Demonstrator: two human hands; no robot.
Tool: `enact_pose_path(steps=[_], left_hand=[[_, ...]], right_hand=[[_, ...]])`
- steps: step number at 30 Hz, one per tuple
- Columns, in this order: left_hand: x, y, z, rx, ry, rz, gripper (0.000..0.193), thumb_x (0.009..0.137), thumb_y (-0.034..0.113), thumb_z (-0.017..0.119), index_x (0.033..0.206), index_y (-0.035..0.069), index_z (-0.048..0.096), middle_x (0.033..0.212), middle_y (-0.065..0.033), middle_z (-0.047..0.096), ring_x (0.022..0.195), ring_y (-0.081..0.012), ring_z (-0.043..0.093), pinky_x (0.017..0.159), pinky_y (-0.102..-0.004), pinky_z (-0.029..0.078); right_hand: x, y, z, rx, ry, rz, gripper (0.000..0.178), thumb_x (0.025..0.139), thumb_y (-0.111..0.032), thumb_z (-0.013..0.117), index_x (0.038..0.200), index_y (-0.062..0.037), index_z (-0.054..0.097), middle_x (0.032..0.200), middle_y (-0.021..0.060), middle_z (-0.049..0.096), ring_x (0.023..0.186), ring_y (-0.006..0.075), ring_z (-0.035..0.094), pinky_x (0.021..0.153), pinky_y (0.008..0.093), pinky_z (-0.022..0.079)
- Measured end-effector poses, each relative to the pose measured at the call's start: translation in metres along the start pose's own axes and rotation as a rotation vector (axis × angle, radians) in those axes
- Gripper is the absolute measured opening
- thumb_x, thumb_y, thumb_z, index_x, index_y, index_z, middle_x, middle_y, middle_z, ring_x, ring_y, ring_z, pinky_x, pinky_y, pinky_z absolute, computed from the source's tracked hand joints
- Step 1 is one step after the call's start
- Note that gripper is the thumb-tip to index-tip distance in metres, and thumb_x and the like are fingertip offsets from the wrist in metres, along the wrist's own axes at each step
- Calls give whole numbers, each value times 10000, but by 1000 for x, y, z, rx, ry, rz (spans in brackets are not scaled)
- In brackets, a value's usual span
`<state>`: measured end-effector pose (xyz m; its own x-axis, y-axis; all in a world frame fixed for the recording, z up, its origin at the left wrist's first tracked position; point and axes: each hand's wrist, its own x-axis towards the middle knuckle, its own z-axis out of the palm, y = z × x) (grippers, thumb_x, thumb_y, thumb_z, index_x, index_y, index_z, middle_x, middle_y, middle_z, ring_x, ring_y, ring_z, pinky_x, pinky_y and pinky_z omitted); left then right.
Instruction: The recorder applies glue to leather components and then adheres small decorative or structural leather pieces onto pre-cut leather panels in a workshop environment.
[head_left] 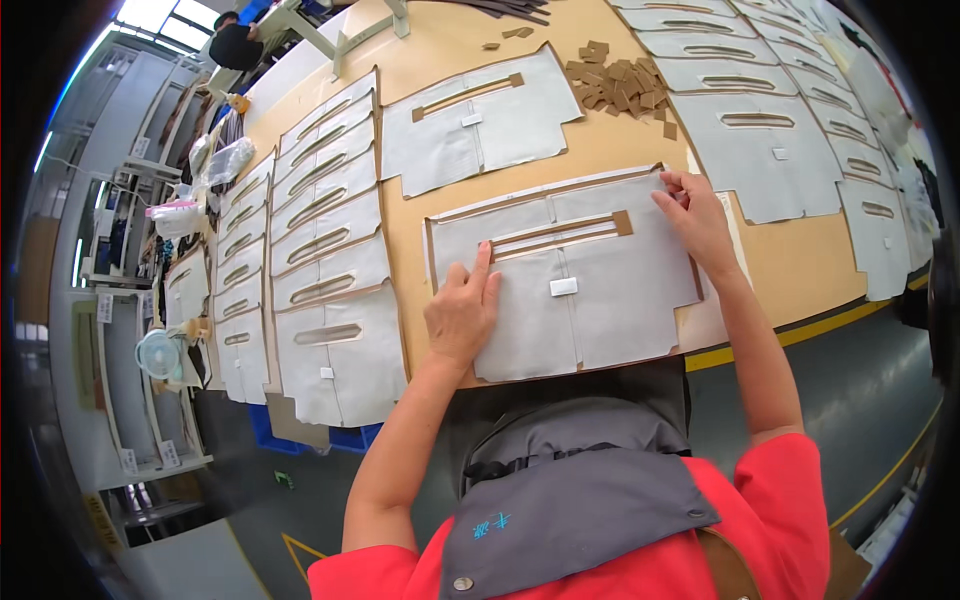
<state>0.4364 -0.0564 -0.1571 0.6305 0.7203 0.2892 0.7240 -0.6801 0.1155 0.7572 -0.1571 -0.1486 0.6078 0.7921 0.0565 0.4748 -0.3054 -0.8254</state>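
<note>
A grey fabric-like panel point(630, 290) with brown edging lies flat in front of me. A long slot lined with brown strips point(550, 236) crosses its upper half, and a small white label point(564, 287) sits below. My left hand point(462, 312) presses its outstretched index fingertip on the slot's left end; its thumb is apart and the other fingers are curled. At the panel's upper right corner, my right hand point(700, 222) is closed, with thumb and index finger at the edge. A second grey panel point(430, 150) with brown strips lies just beyond.
Overlapping rows of slotted grey panels point(340, 350) cover the table's left side, with more panels point(770, 160) at right. Small brown pieces point(625, 85) are heaped at the far side. A small fan point(158, 354) stands left. Another person point(235, 45) is at the far left.
</note>
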Motion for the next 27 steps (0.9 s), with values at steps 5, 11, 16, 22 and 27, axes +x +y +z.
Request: enact_pose_path(steps=[5,11,16,22,27], left_hand=[[-2,-4,-5,-41,26,-37,402,938,320,588,1325,215,597,765,-41,506,590,-232,571,510,-372,475],[2,-3,-2,9,38,-18,393,939,319,587,1312,197,610,757,-37,506,591,-222,562,496,-361,463],[3,-1,-4,-40,14,-40,377,962,316,554,1315,197,608,756,-47,503,597,-228,554,520,-370,460],[-2,-17,1,-243,161,-103,412,923,177,630,1333,164,592,776,-71,502,596,-226,521,562,-340,448],[-6,-34,-15,-623,422,-501,392,916,120,670,1300,69,606,804,2,593,706,-103,526,638,-267,446]], right_hand=[[-2,-1,7,-43,101,-61,415,855,-232,708,1177,14,616,989,119,616,836,211,593,798,323,494],[7,5,-1,56,-25,20,312,856,-257,700,898,37,602,695,84,542,639,187,497,647,318,448],[-7,-11,-7,-5,-120,15,370,871,-283,681,774,33,513,634,90,462,611,189,402,585,327,386],[-43,-18,-1,97,63,-317,175,915,-106,631,873,35,535,711,134,503,618,228,457,609,304,420],[-51,-31,-35,419,102,-356,149,967,-127,593,1032,7,601,839,31,609,753,120,528,722,243,438]])
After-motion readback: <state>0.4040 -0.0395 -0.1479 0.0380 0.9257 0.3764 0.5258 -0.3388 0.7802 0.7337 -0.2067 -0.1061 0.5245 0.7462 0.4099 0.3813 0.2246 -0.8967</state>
